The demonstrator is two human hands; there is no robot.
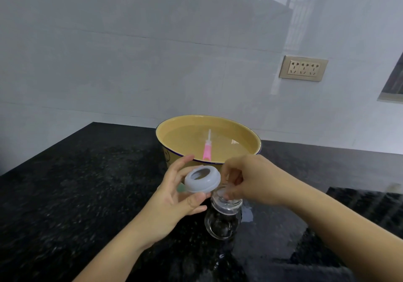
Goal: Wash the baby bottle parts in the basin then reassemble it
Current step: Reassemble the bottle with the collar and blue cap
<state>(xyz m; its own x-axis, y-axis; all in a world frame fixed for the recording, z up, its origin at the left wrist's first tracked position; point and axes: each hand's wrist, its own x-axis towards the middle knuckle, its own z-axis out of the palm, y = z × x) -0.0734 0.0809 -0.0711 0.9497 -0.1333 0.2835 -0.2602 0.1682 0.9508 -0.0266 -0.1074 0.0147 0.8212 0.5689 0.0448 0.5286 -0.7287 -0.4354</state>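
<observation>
A clear glass baby bottle [222,223] stands upright on the black counter, just in front of the basin. My left hand [174,199] grips the white screw ring [202,181] between thumb and fingers, to the left of the bottle's neck. My right hand [246,179] pinches a small clear part, probably the nipple [229,189], right over the bottle's mouth; its shape is blurred. The yellow basin [246,133] holds water, and a pink and white straw-like piece [207,148] floats in it.
The black speckled counter [87,183] runs left and right, wet around the bottle with a small puddle [247,214] to its right. A tiled wall stands behind, with a socket panel [303,68] at the right. A window frame [392,85] edges the far right.
</observation>
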